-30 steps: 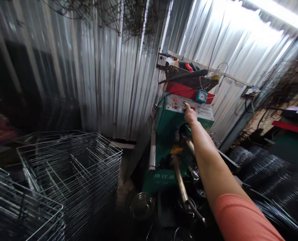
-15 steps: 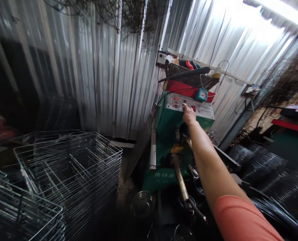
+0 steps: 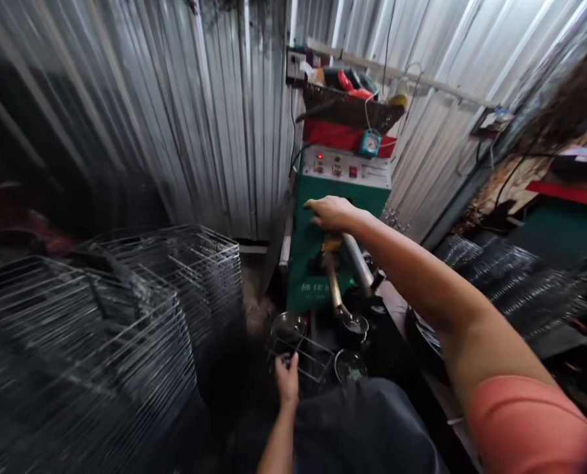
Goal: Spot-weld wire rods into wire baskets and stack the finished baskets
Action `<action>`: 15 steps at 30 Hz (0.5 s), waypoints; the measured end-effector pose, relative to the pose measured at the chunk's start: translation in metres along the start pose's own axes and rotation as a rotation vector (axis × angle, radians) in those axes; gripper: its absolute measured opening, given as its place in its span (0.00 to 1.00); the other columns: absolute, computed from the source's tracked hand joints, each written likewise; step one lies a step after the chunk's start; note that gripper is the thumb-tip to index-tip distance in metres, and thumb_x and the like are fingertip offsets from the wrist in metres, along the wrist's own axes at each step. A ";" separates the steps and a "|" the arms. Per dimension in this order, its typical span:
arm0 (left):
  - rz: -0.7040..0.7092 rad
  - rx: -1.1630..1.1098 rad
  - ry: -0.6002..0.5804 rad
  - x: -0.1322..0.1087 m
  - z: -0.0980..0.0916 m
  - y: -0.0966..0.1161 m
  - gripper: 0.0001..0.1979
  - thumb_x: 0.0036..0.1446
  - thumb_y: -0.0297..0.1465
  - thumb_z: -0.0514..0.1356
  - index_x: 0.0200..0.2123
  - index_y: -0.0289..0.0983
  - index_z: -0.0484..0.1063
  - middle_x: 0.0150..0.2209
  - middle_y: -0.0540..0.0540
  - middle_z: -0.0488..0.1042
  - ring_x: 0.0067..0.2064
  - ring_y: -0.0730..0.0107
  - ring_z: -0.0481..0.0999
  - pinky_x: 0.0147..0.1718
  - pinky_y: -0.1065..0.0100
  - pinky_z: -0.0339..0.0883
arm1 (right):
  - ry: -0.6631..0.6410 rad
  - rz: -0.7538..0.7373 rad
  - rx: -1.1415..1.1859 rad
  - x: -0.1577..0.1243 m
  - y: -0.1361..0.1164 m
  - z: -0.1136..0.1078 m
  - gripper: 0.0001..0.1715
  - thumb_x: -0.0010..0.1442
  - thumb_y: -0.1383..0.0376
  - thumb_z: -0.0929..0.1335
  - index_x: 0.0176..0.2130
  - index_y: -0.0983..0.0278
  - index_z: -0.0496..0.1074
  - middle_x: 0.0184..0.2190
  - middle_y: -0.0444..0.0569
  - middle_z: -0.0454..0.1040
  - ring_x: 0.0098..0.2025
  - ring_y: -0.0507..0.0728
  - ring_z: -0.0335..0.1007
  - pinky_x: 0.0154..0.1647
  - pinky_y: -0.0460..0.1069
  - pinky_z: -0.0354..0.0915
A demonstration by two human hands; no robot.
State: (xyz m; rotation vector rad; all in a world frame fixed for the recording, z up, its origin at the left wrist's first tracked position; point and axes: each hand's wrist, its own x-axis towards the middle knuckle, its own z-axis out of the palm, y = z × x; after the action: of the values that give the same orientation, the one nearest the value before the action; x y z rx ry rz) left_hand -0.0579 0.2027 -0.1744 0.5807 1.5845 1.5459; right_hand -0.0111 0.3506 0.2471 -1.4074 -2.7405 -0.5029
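Observation:
At the bottom centre my left hand (image 3: pixel 287 380) grips a small wire frame (image 3: pixel 314 361), which extends to its upper right. My right hand (image 3: pixel 331 214) is held in front of the green machine (image 3: pixel 298 237), below its control panel (image 3: pixel 372 172), with the fingers stretched to the left and nothing seen in them. A red light glows on the panel. Under that hand a brass-coloured rod (image 3: pixel 333 282) and a grey cylinder (image 3: pixel 357 258) stick out from the machine. Round metal bowls (image 3: pixel 288 325) stand below, partly behind the frame.
Stacked wire baskets (image 3: pixel 209 253) fill the left side, blurred near the bottom. Coiled or stacked dark wire pieces (image 3: pixel 501 266) lie on the right. A basket (image 3: pixel 323 99) of odds and ends and a teal dial gauge (image 3: pixel 370 142) sit atop the machine. Corrugated metal wall (image 3: pixel 224 131) stands behind.
My right hand has come off the control panel and moved down and left. My left hand has come into view with the wire frame. The view has shifted downward.

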 end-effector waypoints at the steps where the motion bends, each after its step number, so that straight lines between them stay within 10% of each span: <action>1: 0.024 -0.009 0.009 -0.004 -0.004 0.001 0.15 0.45 0.40 0.60 0.32 0.35 0.64 0.30 0.47 0.70 0.34 0.66 0.72 0.38 0.64 0.65 | 0.012 -0.073 0.051 -0.035 -0.014 -0.005 0.24 0.55 0.66 0.66 0.52 0.60 0.65 0.42 0.51 0.73 0.44 0.61 0.69 0.42 0.52 0.64; 8: 0.257 -0.056 -0.048 -0.053 -0.041 0.070 0.20 0.45 0.41 0.61 0.39 0.35 0.66 0.27 0.52 0.66 0.30 0.74 0.68 0.34 0.70 0.62 | -0.207 -0.357 0.662 -0.287 -0.014 0.005 0.21 0.59 0.62 0.63 0.52 0.58 0.66 0.43 0.49 0.73 0.43 0.56 0.69 0.45 0.49 0.63; 11: 0.356 -0.004 -0.156 -0.092 -0.056 0.120 0.20 0.46 0.39 0.62 0.42 0.36 0.65 0.27 0.53 0.67 0.30 0.76 0.67 0.32 0.73 0.61 | -0.283 -0.039 0.871 -0.355 0.040 0.053 0.21 0.57 0.58 0.64 0.50 0.57 0.68 0.42 0.46 0.74 0.42 0.57 0.70 0.46 0.51 0.64; 15: 0.370 0.068 -0.138 -0.141 -0.050 0.163 0.21 0.44 0.37 0.64 0.41 0.36 0.67 0.26 0.55 0.66 0.29 0.79 0.65 0.30 0.76 0.59 | 0.176 0.720 0.801 -0.452 0.123 0.139 0.19 0.53 0.61 0.63 0.45 0.62 0.71 0.41 0.52 0.74 0.45 0.62 0.69 0.49 0.56 0.63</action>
State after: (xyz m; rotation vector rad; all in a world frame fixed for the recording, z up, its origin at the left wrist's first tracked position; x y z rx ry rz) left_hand -0.0563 0.0833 0.0119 1.0427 1.4864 1.6805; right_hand 0.3726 0.1016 0.0758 -1.7669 -1.7351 0.4286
